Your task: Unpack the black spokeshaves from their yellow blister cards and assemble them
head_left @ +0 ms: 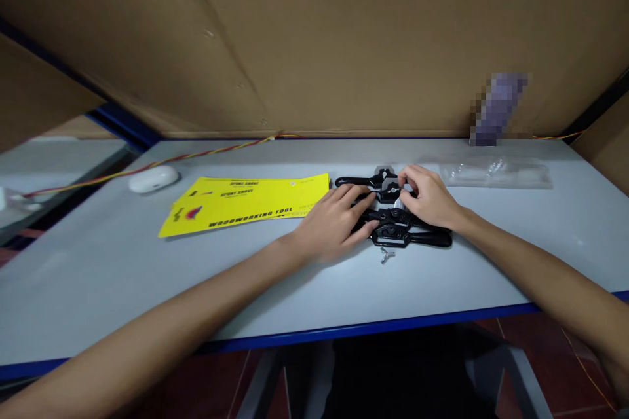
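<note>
blurred: purple object point(498, 108) | part-hidden: black tools point(427, 239) under left hand point(328, 228)

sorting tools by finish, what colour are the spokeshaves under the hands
The spokeshaves are black; a small silver screw lies beside them. Head view shows it best.

Black spokeshaves point(393, 226) — yellow cards point(246, 204) — grey table point(122, 275).

Head cam, fwd-down, near table point(147, 288)
</note>
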A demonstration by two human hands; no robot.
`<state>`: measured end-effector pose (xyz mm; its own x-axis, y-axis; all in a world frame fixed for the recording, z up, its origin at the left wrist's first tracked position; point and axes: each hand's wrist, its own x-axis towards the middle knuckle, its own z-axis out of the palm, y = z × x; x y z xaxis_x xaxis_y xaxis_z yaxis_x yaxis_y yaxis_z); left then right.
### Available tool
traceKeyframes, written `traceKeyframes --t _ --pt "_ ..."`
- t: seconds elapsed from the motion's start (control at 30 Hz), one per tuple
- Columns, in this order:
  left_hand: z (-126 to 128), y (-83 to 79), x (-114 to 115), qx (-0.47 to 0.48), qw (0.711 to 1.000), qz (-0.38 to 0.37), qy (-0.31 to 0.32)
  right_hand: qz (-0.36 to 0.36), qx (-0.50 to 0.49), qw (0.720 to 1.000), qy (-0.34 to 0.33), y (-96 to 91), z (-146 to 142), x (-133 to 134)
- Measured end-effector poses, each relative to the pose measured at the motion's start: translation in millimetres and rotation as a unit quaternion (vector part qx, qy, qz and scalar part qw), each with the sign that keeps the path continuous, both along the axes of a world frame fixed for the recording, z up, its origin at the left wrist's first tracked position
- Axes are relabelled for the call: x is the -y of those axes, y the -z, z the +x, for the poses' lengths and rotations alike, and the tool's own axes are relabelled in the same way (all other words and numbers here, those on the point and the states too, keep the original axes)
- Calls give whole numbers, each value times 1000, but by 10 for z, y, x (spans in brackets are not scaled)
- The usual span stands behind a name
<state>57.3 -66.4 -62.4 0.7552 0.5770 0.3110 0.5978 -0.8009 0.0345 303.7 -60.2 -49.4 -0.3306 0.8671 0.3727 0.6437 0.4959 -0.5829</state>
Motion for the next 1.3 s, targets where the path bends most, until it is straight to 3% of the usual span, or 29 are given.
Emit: traceKeyframes --t 0.4,0.73,1.13,1.3 --pt "-3 15 -3 7 1000 -11 1 -13 3 1000 9 22 4 -7" --pt "1 19 2 16 1000 -14 -3 -12 71 995 -73 17 31 37" --pt "8 -6 -6 -4 1000 -5 1 15 11 1000 9 61 16 -31" --pt "5 9 -3 1 1000 -1 0 -3 49 999 -13 46 8 -16"
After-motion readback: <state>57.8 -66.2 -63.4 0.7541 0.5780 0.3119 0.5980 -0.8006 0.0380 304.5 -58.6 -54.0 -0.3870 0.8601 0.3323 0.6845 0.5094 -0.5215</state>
